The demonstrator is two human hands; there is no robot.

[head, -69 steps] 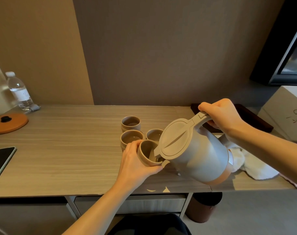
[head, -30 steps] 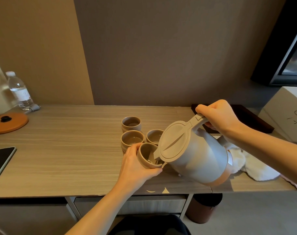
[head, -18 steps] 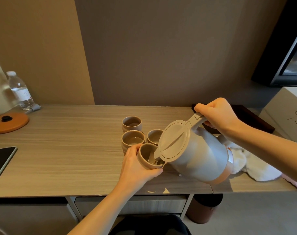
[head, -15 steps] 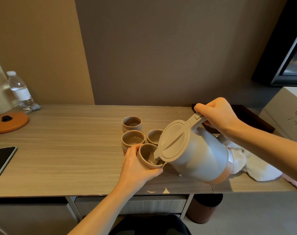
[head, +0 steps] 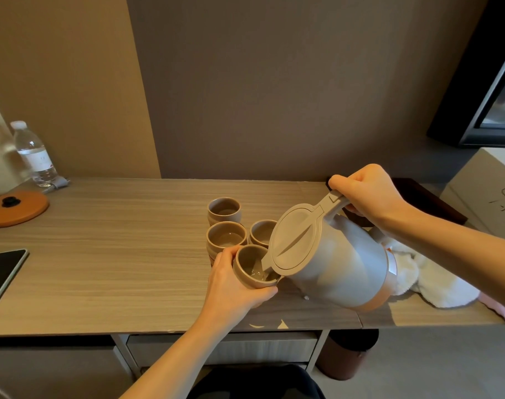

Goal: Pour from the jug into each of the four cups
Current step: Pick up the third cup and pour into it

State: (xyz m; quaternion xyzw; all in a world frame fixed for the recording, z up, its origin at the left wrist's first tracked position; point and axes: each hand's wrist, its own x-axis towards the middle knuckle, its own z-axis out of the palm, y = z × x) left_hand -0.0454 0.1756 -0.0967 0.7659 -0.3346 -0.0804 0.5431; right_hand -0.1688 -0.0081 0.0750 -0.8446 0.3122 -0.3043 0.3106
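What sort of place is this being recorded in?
Likely a hotel room, not certain: long wood-grain desk against the wall, small water bottle at its corner, matching jug and cups, dark screen on the right.

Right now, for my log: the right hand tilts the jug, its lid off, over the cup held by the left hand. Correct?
Not quite: the lid is on the jug, as the head view shows. The right hand does tilt the jug over the cup held by the left hand.

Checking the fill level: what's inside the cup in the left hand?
Some clear liquid shows in the held cup, by the jug spout. The lid hides the cup's side next to it.
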